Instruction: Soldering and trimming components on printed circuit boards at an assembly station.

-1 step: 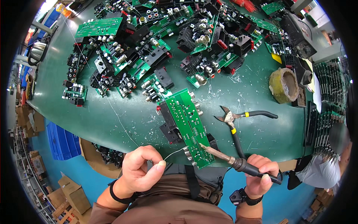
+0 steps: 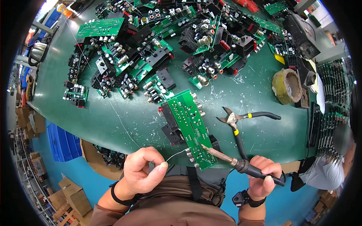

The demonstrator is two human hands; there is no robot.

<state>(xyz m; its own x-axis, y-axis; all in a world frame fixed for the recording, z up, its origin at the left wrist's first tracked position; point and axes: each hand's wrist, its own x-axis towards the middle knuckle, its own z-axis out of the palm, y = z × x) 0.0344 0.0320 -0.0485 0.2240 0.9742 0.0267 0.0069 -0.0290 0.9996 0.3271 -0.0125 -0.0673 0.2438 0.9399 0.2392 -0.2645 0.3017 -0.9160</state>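
A green circuit board [image 2: 189, 126] lies solder side up at the table's near edge, its black housings and metal sockets jutting out along the sides. My left hand [image 2: 145, 171] pinches a thin solder wire [image 2: 175, 153] between thumb and forefinger; the wire's end reaches the board's lower left edge. Behind that hand the wire runs back over the table to the far left. My right hand [image 2: 263, 177] is closed round the black handle of a soldering iron [image 2: 247, 167]. The iron's tip touches or hovers just over the lower part of the board; I cannot tell which.
Diagonal cutters [image 2: 233, 118] lie spread on the table right of the board. Beyond them stands a yellow round pot [image 2: 285, 86]. Many assembled boards [image 2: 151, 56] are heaped across the back. A person [image 2: 326, 171] is at the right; a blue crate [image 2: 62, 141] stands on the floor.
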